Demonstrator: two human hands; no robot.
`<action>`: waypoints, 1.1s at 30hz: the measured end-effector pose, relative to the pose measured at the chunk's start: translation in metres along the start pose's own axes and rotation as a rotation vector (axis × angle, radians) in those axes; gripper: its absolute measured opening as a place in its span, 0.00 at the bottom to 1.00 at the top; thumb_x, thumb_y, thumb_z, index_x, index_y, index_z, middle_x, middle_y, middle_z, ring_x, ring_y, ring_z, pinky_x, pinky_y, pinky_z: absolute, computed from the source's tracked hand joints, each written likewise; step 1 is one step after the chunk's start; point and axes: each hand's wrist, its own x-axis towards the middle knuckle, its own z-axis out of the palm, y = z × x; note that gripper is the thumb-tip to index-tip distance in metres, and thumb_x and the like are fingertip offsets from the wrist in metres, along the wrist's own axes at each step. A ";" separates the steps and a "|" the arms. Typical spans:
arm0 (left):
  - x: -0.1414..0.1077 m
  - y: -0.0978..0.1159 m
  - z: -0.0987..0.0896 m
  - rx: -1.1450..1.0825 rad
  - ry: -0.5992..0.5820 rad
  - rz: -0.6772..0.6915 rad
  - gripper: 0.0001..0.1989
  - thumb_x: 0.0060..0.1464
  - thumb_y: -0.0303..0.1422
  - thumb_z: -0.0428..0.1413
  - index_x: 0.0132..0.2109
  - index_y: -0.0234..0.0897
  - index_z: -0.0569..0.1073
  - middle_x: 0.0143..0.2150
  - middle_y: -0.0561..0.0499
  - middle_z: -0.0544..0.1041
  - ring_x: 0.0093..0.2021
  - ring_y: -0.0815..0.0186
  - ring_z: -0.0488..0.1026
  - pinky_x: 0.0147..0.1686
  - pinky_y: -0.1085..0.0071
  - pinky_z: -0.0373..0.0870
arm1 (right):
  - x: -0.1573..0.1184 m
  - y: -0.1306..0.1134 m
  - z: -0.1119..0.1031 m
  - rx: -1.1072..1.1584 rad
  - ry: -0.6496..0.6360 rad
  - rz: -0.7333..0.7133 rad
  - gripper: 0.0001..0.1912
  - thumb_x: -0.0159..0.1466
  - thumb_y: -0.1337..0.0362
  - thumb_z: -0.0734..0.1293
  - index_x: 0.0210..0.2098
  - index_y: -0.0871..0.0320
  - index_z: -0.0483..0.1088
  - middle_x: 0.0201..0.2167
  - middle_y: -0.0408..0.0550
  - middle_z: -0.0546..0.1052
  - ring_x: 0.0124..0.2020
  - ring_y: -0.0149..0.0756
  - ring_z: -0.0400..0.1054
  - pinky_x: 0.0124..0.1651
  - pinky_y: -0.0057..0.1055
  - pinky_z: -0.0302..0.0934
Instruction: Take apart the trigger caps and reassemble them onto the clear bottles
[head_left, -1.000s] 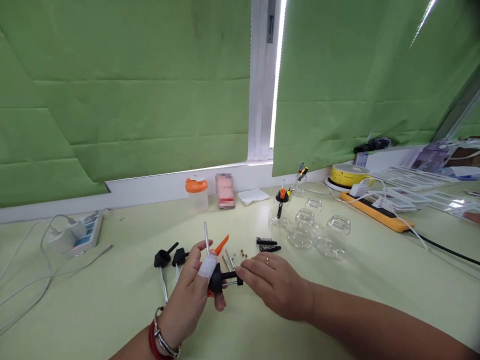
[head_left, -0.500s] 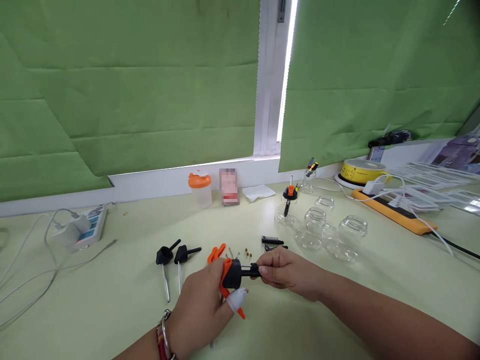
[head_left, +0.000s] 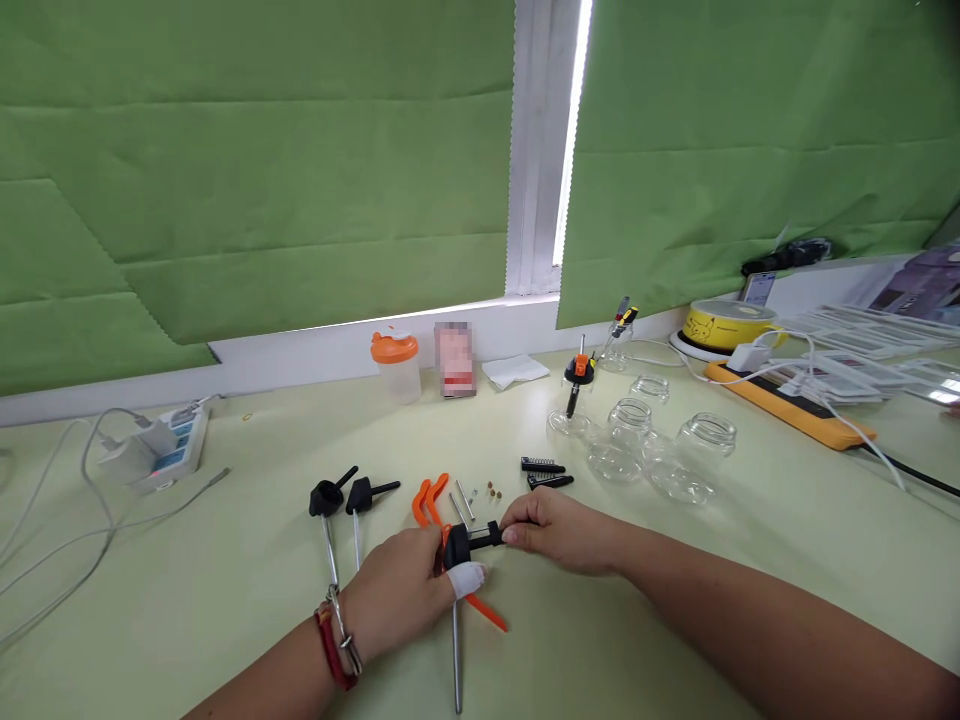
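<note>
My left hand (head_left: 405, 575), with a white wrap on its thumb, is closed around a black cap-like pump head (head_left: 457, 548). An orange lever (head_left: 487, 612) and a long metal rod (head_left: 456, 660) stick out below it. At the tip of the black stem (head_left: 486, 537), which points right, the fingers of my right hand (head_left: 551, 528) are pinched together. Just beyond lie loose orange levers (head_left: 430, 500), thin metal pins (head_left: 464, 499) and small brass-coloured bits (head_left: 493, 490). Black pieces with springs (head_left: 546, 467) rest behind my right hand.
Two similar black heads with rods (head_left: 327, 498) lie on the left. Glass jars (head_left: 628, 440) stand at the right, near an assembled orange-and-black top (head_left: 579, 370). An orange-lidded cup (head_left: 396, 370) is by the wall. Power strips (head_left: 787, 405) and cables occupy both sides.
The pump head has tilted so its stem points slightly up to the right and its metal rod shows below. My right hand has shifted slightly left, still at the stem tip.
</note>
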 end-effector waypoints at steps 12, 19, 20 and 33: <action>0.003 -0.004 -0.002 0.136 -0.010 -0.021 0.20 0.48 0.53 0.53 0.27 0.39 0.65 0.25 0.50 0.70 0.25 0.61 0.66 0.22 0.71 0.52 | -0.001 -0.005 0.009 -0.049 0.141 -0.047 0.06 0.59 0.64 0.65 0.36 0.57 0.70 0.32 0.44 0.71 0.34 0.34 0.62 0.38 0.30 0.58; 0.003 0.003 0.003 0.293 -0.067 -0.002 0.20 0.56 0.51 0.45 0.29 0.39 0.64 0.27 0.49 0.71 0.27 0.60 0.68 0.25 0.69 0.53 | 0.005 0.006 0.016 0.035 0.263 -0.039 0.09 0.57 0.67 0.66 0.38 0.56 0.65 0.34 0.43 0.68 0.34 0.33 0.62 0.38 0.30 0.58; 0.004 0.003 0.005 0.308 -0.055 -0.017 0.20 0.56 0.51 0.44 0.29 0.39 0.64 0.27 0.49 0.72 0.28 0.59 0.68 0.25 0.69 0.53 | 0.006 0.008 0.017 0.042 0.279 -0.033 0.11 0.56 0.68 0.66 0.39 0.55 0.64 0.34 0.43 0.68 0.33 0.32 0.61 0.38 0.29 0.57; 0.009 0.004 0.014 0.360 -0.026 -0.039 0.21 0.57 0.50 0.41 0.29 0.39 0.63 0.27 0.48 0.72 0.27 0.60 0.68 0.24 0.69 0.51 | 0.016 0.010 0.023 0.051 0.281 -0.065 0.07 0.56 0.69 0.65 0.35 0.56 0.65 0.33 0.44 0.71 0.34 0.33 0.63 0.37 0.30 0.56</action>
